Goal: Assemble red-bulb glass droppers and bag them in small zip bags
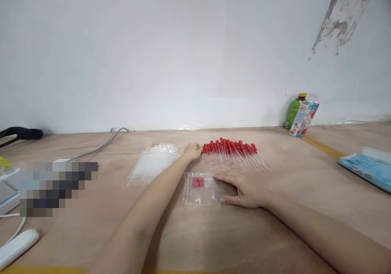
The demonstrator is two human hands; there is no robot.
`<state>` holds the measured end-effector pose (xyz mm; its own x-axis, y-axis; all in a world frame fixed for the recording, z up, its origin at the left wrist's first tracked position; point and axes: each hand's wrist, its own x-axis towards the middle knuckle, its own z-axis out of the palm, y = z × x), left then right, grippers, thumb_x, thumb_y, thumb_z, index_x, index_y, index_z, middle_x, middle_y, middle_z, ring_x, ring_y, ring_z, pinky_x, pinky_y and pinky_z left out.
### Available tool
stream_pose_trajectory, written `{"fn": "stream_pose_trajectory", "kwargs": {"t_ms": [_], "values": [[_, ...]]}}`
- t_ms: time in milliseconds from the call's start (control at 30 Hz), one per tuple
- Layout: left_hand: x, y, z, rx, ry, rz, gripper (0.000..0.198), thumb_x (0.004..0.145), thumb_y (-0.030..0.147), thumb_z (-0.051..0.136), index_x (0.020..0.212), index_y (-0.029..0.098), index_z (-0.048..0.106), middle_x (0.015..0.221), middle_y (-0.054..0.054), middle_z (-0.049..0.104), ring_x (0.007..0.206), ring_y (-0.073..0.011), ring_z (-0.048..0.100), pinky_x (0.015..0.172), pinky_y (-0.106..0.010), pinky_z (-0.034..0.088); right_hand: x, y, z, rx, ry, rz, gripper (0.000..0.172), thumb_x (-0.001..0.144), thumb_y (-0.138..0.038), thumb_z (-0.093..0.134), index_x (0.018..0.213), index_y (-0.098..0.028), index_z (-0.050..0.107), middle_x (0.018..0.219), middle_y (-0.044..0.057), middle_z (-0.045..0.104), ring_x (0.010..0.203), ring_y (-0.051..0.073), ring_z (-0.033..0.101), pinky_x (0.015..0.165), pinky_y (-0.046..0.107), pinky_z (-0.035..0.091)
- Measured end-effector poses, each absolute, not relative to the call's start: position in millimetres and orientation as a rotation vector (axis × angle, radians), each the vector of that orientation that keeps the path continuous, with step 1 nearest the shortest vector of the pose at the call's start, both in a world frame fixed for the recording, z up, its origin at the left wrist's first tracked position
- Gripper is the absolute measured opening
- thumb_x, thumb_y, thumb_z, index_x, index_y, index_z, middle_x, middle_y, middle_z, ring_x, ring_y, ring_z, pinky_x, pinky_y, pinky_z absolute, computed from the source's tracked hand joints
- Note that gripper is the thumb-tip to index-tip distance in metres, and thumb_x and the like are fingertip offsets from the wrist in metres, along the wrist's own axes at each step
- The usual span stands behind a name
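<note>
A row of glass droppers [229,147] with red rubber bulbs lies fanned out on the table, bulbs toward the wall. My left hand [192,152] reaches to the row's left end, its fingertips closed at the outermost red bulb. Nearer to me, a clear zip bag [207,198] lies flat with red-bulbed droppers [198,182] inside. My right hand [246,189] rests on the bag's right side, thumb and fingers spread. Left of my left hand is a stack of clear zip bags [152,166], partly covered by my forearm.
At the back right, a green bottle [293,112] and a printed carton [304,119] stand by the wall. A blue packet [366,169] lies at the right. On the left are a grey cable [102,147], a black strap-like object [26,133] and a white rounded object [20,247].
</note>
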<state>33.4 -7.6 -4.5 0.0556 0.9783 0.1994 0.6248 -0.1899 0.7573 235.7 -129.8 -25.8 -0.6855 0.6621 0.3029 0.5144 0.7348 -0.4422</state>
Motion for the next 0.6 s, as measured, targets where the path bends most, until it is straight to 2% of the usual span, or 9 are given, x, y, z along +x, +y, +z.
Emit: {"fn": "stream_pose_trajectory", "kwargs": {"t_ms": [233,333,400,433,533,600], "values": [[33.9,9.9,-7.6,1.587,1.529,0.961,0.028,0.085,0.028,0.047,0.108,0.014,0.05,0.108,-0.008,0.052,0.091,-0.0185,0.054,0.076,-0.037,0.047,235.4,-130.1,-24.7,-0.887,-2.494,0.453,0.068,0.069,-0.055,0.055,0.125,-0.02,0.042,0.126,0.009,0.046,0.115,0.025,0.041,0.097,0.042,0.033],[20.2,2.2,-5.5,1.48,1.47,1.042,0.024,0.078,0.025,0.057,0.096,0.009,0.053,0.084,-0.008,0.059,0.071,-0.015,0.059,0.065,-0.032,0.049,235.5,-130.6,-24.2,-0.908,-2.487,0.466,0.068,0.069,-0.056,0.055,0.125,-0.02,0.043,0.127,0.009,0.045,0.115,0.025,0.041,0.096,0.042,0.033],[4.8,-11.4,-2.6,1.424,1.418,1.154,0.022,0.074,0.021,0.062,0.089,0.01,0.051,0.068,-0.004,0.058,0.056,-0.0101,0.057,0.059,-0.027,0.049,235.7,-130.4,-24.9,-0.915,-2.484,0.474,0.068,0.069,-0.056,0.055,0.125,-0.02,0.043,0.127,0.009,0.044,0.116,0.025,0.04,0.097,0.042,0.032],[-5.1,-20.5,-1.0,1.404,1.389,1.226,0.023,0.073,0.021,0.062,0.089,0.011,0.049,0.066,-0.001,0.057,0.054,-0.0081,0.056,0.059,-0.025,0.049,235.9,-130.2,-25.4,-0.916,-2.484,0.475,0.068,0.069,-0.056,0.055,0.125,-0.02,0.042,0.127,0.009,0.044,0.116,0.025,0.04,0.097,0.042,0.032],[-41.9,-53.2,3.8,1.37,1.318,1.42,0.034,0.07,0.028,0.064,0.095,0.015,0.046,0.072,0.001,0.056,0.058,-0.0065,0.057,0.064,-0.023,0.049,236.3,-129.2,-27.0,-0.917,-2.489,0.47,0.069,0.069,-0.056,0.055,0.126,-0.02,0.042,0.127,0.009,0.045,0.116,0.025,0.04,0.097,0.042,0.032],[-67.7,-75.6,5.7,1.346,1.242,1.551,0.038,0.064,0.035,0.067,0.091,0.014,0.049,0.071,0.001,0.057,0.061,-0.0076,0.058,0.065,-0.023,0.049,236.7,-128.5,-27.8,-0.909,-2.489,0.471,0.068,0.069,-0.056,0.055,0.126,-0.02,0.042,0.127,0.009,0.045,0.115,0.025,0.04,0.096,0.043,0.032]]}}
